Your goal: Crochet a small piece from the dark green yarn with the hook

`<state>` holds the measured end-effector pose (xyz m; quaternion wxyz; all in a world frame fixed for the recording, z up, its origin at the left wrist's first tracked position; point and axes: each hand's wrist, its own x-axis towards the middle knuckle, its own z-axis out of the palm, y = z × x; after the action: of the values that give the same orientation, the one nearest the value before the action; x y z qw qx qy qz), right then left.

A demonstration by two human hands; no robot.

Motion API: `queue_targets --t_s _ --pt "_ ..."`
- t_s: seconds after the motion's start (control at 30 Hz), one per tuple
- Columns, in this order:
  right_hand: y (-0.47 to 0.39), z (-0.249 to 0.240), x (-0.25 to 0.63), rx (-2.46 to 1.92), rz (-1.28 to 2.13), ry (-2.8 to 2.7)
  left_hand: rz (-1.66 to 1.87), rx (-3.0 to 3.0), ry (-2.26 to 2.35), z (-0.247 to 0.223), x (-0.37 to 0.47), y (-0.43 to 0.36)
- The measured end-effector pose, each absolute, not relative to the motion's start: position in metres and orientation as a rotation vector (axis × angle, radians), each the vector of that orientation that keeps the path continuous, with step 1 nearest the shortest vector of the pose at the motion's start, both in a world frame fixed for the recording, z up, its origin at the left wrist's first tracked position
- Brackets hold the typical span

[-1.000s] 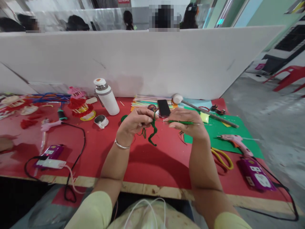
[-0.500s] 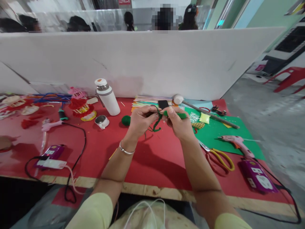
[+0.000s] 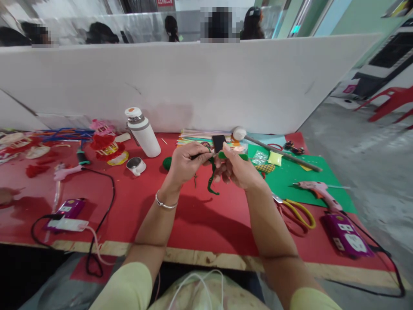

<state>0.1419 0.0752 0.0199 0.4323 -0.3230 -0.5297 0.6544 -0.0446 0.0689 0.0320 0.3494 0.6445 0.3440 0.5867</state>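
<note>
My left hand [image 3: 187,163] is closed, thumb and fingers pinching a narrow strip of dark green crochet [image 3: 212,183] whose tail dangles over the red table. My right hand [image 3: 239,168] grips a crochet hook with a green handle [image 3: 243,157], its thumb on top and its lower fingers curled beneath. The hook's tip meets the yarn between both hands, though the stitch is too small to make out. A ball of green yarn [image 3: 167,163] lies just left of my left hand, partly behind it.
A white thermos [image 3: 144,135] and its metal-lined cup [image 3: 136,165] stand at left. Scissors [image 3: 298,214], a pink glue gun [image 3: 314,188] and a purple box [image 3: 346,235] lie at right. A black phone [image 3: 219,142] sits beyond my hands. Another person's hand [image 3: 7,196] shows far left.
The fingers of my right hand have loosened slightly and shifted below the hook. The crocheted strip now hangs longer and straighter. The whole view has moved a little.
</note>
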Motion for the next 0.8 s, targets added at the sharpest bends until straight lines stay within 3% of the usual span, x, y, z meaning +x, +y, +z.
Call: queue_targets --t_s 0.23,0.37,0.8 --pt "0.08 0.011 0.139 -0.695 1.359 -1.376 1.427 1.272 0.75 0.029 -0.036 0.07" --pt "0.08 0.009 0.139 -0.684 1.267 -1.338 1.542 1.107 0.75 0.027 -0.028 0.072" --pt "0.077 0.01 0.131 -0.772 1.177 -1.32 1.617 1.061 0.71 0.026 -0.023 0.072"
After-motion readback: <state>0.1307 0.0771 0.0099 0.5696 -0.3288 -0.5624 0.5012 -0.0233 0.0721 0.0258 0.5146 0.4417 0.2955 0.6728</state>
